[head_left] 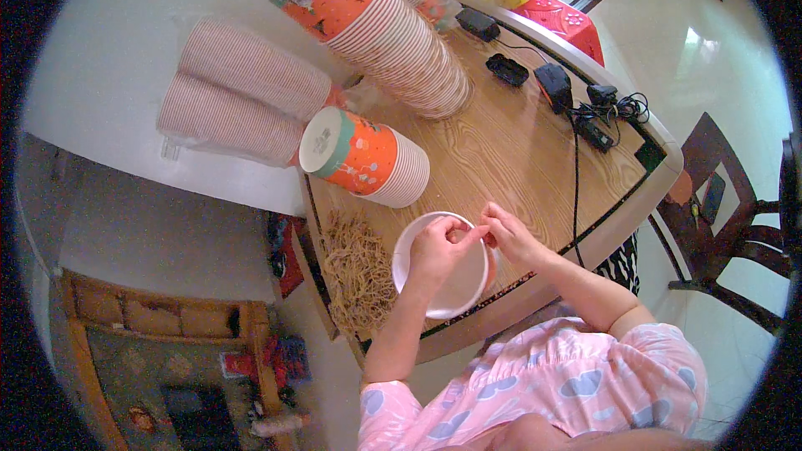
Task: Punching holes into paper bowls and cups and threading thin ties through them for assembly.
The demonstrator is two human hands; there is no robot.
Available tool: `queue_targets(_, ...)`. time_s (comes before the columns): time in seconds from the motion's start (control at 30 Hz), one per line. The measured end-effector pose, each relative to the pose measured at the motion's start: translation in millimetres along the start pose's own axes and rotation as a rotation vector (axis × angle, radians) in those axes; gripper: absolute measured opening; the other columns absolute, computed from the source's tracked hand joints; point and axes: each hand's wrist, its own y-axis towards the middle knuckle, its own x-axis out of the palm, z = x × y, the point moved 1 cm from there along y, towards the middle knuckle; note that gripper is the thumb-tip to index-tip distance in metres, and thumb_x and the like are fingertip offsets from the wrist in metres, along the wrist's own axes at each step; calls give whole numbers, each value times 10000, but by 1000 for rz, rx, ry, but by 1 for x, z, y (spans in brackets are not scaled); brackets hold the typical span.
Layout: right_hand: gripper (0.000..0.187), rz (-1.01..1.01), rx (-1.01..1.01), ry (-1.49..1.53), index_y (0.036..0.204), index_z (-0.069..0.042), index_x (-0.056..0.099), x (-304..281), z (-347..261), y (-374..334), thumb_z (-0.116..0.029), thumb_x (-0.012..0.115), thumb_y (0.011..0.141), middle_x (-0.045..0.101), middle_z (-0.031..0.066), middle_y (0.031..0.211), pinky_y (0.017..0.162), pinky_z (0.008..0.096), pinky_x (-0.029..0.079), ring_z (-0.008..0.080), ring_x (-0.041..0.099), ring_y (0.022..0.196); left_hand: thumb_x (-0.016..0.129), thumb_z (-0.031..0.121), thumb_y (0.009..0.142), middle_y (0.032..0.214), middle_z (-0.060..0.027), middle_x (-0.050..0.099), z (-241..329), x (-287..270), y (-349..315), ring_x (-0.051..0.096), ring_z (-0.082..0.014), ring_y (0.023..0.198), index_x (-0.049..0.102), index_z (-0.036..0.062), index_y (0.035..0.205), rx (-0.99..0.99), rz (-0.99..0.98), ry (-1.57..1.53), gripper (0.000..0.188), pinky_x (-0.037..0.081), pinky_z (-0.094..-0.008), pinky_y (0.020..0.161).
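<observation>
The left hand and the right hand meet over the far right part of a white bucket's rim, thumbs and fingers pinched almost together; whether anything thin is caught between them I cannot tell. The left wrist bends over the bucket's mouth, and the right forearm slants in from the right. The bucket stands open at the near edge of the wooden table; its inside is pale, and any contents are hard to make out. Just left of it lies one heap of tan strands. Beyond stand two unwrapped stacks of orange-banded buckets, one short and one tall, bottoms up. Farther left are two plastic-wrapped stacks, side by side.
</observation>
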Motion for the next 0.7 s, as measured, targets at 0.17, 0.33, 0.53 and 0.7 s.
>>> queue_targets(0.17, 178, -55, 58, 195, 858, -72, 444, 13, 6, -14, -210, 380, 951, 476, 9, 695, 516, 244, 382, 86, 440, 597, 749, 293, 708, 624, -44, 578, 0, -6, -4, 540, -131, 564, 670, 22, 843, 82, -97, 131, 313, 449, -289, 553)
queue_targets(0.33, 195, -53, 29, 241, 865, -75, 446, 13, 6, -16, -225, 369, 962, 476, 1, 684, 507, 236, 378, 85, 440, 589, 716, 188, 730, 696, -59, 589, 0, 1, -27, 565, -184, 607, 660, 65, 883, 118, -11, 263, 204, 469, -321, 586)
queue_targets(0.53, 199, -85, 33, 150, 877, -67, 447, 11, 12, -17, -229, 372, 966, 459, -4, 673, 516, 251, 375, 89, 430, 592, 553, 122, 872, 761, -81, 650, -10, 16, -58, 588, -187, 586, 592, 36, 963, 55, 390, -252, 131, 479, -319, 573)
queue_targets(0.7, 202, -106, 75, 120, 889, -63, 449, 17, 14, -19, -242, 388, 963, 466, 1, 680, 519, 250, 373, 93, 432, 600, 528, 140, 902, 684, -106, 654, -37, 45, -88, 488, -66, 466, 589, 57, 974, -181, 404, -936, 126, 368, -177, 435)
